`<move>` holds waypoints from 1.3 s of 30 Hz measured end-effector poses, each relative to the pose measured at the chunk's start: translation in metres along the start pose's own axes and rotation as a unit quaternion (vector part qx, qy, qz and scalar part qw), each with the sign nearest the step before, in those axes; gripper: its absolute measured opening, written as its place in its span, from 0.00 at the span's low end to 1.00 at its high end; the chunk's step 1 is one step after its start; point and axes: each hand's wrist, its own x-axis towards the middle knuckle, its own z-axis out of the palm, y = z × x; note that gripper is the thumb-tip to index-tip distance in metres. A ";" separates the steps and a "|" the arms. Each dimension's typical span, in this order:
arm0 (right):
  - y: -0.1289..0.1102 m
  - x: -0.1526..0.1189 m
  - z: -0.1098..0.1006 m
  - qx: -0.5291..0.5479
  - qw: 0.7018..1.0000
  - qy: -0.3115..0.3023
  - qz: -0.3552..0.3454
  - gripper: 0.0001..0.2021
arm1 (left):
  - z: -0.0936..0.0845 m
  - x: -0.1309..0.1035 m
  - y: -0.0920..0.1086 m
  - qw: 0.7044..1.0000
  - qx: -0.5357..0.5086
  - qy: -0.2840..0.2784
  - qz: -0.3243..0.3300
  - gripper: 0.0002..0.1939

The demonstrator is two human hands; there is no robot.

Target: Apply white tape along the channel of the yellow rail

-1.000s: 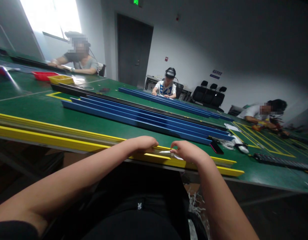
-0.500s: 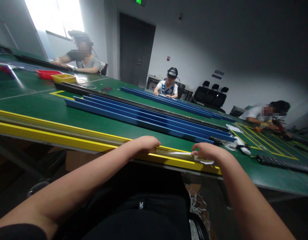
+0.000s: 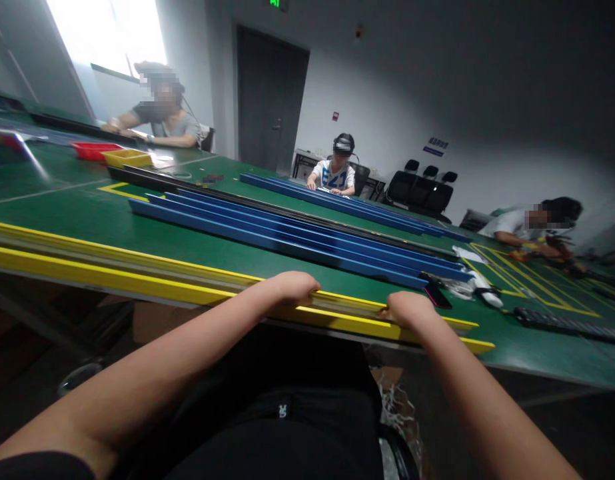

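A green counter (image 3: 72, 217) fills most of the view. Along its near edge, in front of the wearer, lies one long yellow channel (image 3: 112, 279), running out of view on the left. It is straight and open at the top, with two upright walls, bright yellow on the near wall's outer face and duller, brownish along the inside. Its right end shows on the counter.

Behind it lie blue channels (image 3: 237, 233) in two groups, one nearer and one farther; their walls overlap, so the exact number cannot be told. A dark bar (image 3: 187, 187) runs between the groups.

Three other people sit around the counter: one at left (image 3: 174, 127), one across (image 3: 340, 177), one at right (image 3: 514, 227).

Two bare hands are at the yellow channel, apart from each other: the left hand (image 3: 298, 288) and the right hand (image 3: 410, 309), both with fingers curled down over it. The fingertips are hidden, so whether they pinch anything cannot be told.

One black strip (image 3: 567, 323), one red tray (image 3: 94, 152), one yellow tray (image 3: 127, 159) and one phone (image 3: 438, 295) complete the counter's clearer items.
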 end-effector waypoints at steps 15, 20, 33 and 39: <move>-0.020 -0.010 -0.007 -0.006 0.999 0.000 0.048 0.24 | 0.002 0.000 0.001 1.000 -0.003 -0.002 -0.016 0.12; -0.023 -0.014 -0.009 0.002 0.998 0.004 0.059 0.24 | -0.003 -0.002 0.007 0.999 -0.001 -0.004 -0.035 0.13; -0.021 -0.010 -0.002 0.036 0.997 0.014 0.060 0.24 | -0.006 0.015 0.023 0.992 -0.012 -0.068 -0.110 0.19; -0.019 -0.011 0.000 0.046 0.997 0.019 0.064 0.22 | -0.004 0.027 0.032 0.990 -0.015 -0.070 -0.120 0.19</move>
